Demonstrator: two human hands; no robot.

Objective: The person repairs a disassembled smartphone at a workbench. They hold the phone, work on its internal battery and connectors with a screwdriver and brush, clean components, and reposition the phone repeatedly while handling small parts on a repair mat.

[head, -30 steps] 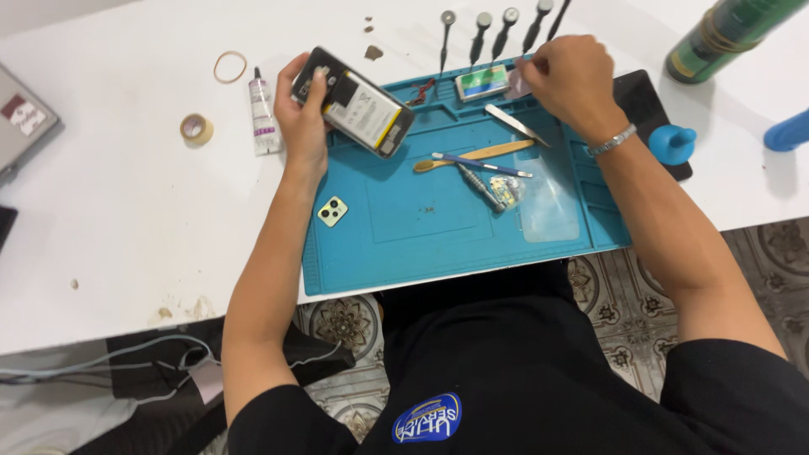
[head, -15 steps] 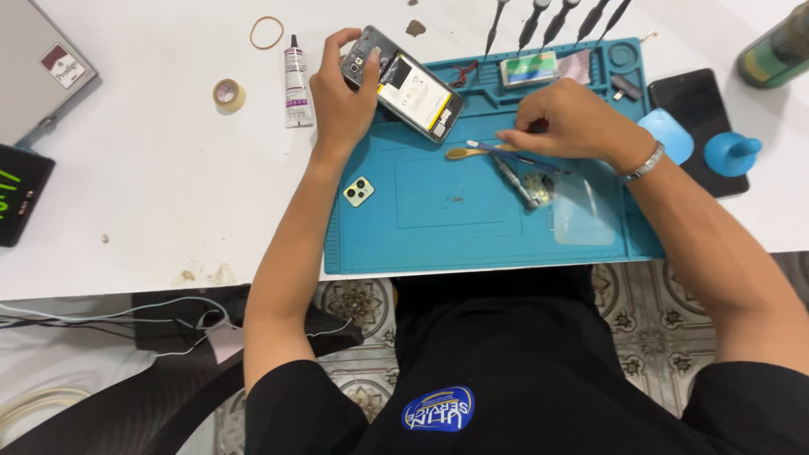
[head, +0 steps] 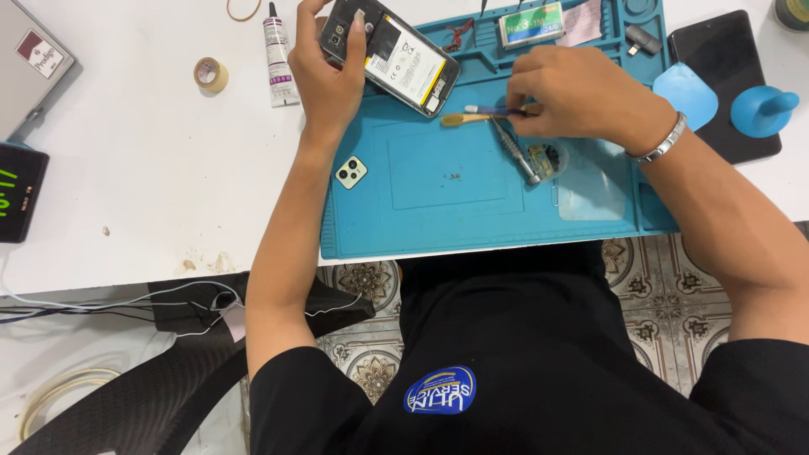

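While the left hand clamps around the opened black smartphone with its exposed white battery at the upper middle of the frame, the right hand pinches a thin blue-handled tool over the teal silicone repair mat on the white table. Rigid, light and probably fragile inside, the phone seems best gripped by its side edges.

White table, patterned floor tiles
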